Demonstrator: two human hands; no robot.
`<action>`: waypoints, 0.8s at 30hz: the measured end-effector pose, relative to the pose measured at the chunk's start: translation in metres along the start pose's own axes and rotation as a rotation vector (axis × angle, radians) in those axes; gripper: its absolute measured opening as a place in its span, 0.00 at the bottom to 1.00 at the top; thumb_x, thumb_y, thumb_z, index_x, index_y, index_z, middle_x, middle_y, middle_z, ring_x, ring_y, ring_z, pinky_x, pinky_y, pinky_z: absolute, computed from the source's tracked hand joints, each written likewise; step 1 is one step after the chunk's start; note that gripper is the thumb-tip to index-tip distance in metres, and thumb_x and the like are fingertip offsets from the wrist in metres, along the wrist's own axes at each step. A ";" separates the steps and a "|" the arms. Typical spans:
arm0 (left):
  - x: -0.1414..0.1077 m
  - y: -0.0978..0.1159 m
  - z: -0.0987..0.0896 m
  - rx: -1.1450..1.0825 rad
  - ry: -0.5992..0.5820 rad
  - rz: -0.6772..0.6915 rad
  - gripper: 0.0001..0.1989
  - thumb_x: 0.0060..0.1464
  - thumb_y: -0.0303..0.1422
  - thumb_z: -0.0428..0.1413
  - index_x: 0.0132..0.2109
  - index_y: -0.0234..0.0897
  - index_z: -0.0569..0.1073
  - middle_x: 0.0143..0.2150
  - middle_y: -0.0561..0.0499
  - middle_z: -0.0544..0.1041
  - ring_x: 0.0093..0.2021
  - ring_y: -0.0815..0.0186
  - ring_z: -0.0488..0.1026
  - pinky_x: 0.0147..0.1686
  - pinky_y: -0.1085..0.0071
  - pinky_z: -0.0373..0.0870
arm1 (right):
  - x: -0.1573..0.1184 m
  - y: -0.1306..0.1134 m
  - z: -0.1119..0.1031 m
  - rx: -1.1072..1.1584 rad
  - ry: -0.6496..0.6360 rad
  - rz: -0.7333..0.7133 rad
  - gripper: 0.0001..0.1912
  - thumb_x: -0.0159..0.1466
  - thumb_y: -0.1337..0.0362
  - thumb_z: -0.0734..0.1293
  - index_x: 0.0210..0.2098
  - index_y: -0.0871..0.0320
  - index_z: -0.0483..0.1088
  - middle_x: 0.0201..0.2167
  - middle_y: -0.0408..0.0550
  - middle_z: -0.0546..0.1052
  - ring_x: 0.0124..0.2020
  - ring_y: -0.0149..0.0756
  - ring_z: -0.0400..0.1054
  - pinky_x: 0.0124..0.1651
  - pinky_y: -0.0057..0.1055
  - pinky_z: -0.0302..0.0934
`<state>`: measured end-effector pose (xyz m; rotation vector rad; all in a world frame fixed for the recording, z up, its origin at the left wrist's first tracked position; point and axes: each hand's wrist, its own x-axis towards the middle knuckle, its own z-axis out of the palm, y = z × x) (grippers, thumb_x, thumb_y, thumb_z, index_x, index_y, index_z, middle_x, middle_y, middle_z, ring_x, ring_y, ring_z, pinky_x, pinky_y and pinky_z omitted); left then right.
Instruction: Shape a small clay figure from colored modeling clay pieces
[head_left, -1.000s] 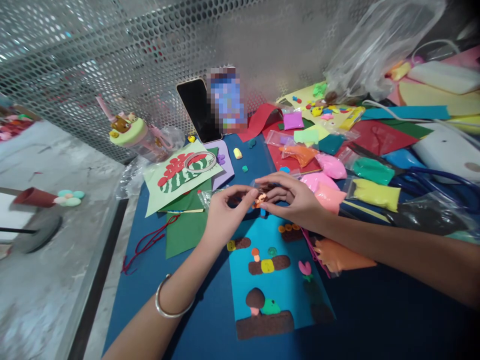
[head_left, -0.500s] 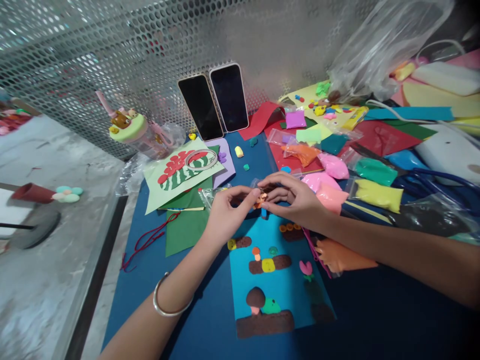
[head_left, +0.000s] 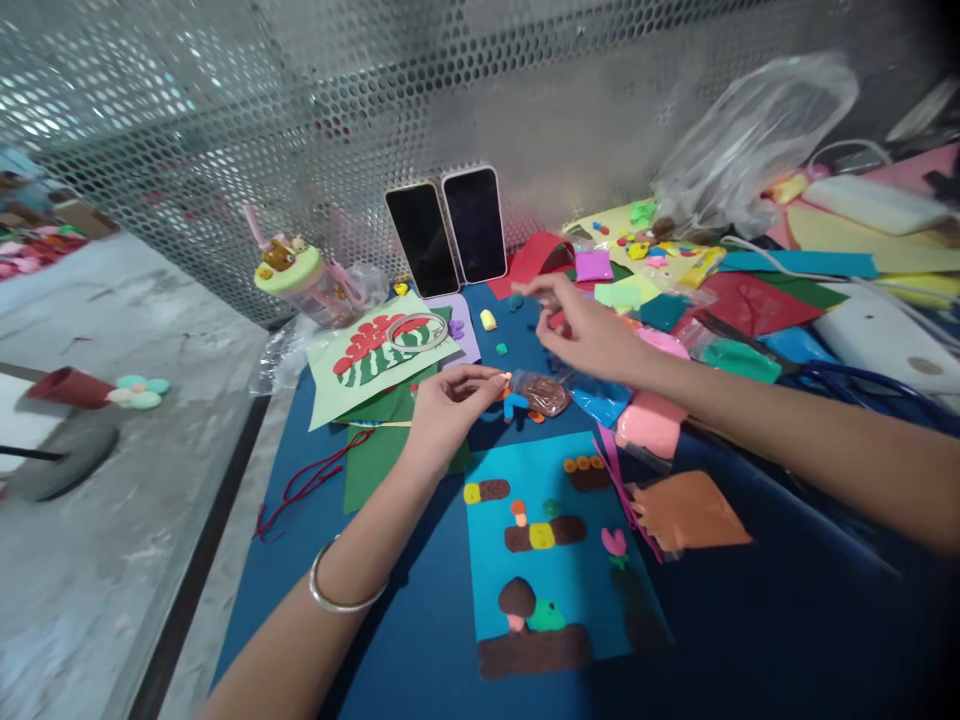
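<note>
My left hand (head_left: 463, 408) pinches a small clay figure (head_left: 511, 400) with orange on top and blue legs, held above the table. My right hand (head_left: 577, 325) is away from it to the right, fingers apart and holding nothing, over the clay packets. Just right of the figure lies a bag of brown clay (head_left: 545, 395), with a bit of orange clay (head_left: 536, 417) below it. Nearer me is a blue sheet (head_left: 517, 560) decorated with clay: brown and yellow blocks, mushrooms, a green shape and a pink tulip (head_left: 613, 543).
Two phones (head_left: 475, 225) lean against the perforated metal panel. A lidded cup (head_left: 300, 280) stands at the left near a paper with red and green shapes (head_left: 382, 345). Packets of coloured clay, such as an orange one (head_left: 694, 510), crowd the right. A plastic bag (head_left: 750, 150) sits behind.
My right hand has let go of the clay figure and moved up and to the right, its fingers spreading. My left hand keeps the figure. The view has shifted slightly.
</note>
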<state>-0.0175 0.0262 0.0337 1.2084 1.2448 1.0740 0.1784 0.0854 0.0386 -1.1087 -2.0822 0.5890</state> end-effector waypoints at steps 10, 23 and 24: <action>-0.001 -0.001 -0.003 -0.041 0.060 -0.012 0.13 0.44 0.39 0.64 0.32 0.34 0.77 0.27 0.50 0.78 0.27 0.71 0.73 0.29 0.75 0.72 | 0.093 0.055 0.019 -0.502 -0.159 -0.141 0.41 0.57 0.69 0.59 0.68 0.65 0.41 0.59 0.57 0.66 0.53 0.53 0.61 0.47 0.43 0.64; -0.006 0.001 -0.001 0.060 -0.024 0.059 0.13 0.46 0.40 0.63 0.33 0.33 0.77 0.27 0.48 0.78 0.26 0.69 0.73 0.27 0.74 0.71 | 0.126 0.057 -0.011 -0.459 -0.044 -0.179 0.38 0.57 0.72 0.62 0.66 0.65 0.48 0.59 0.61 0.66 0.55 0.52 0.63 0.54 0.45 0.58; -0.006 0.001 -0.001 0.078 -0.030 0.063 0.13 0.46 0.40 0.63 0.33 0.33 0.77 0.27 0.48 0.78 0.26 0.69 0.73 0.27 0.74 0.70 | 0.123 0.052 -0.012 -0.406 -0.012 -0.198 0.36 0.57 0.72 0.62 0.64 0.65 0.50 0.59 0.60 0.67 0.54 0.50 0.64 0.54 0.44 0.59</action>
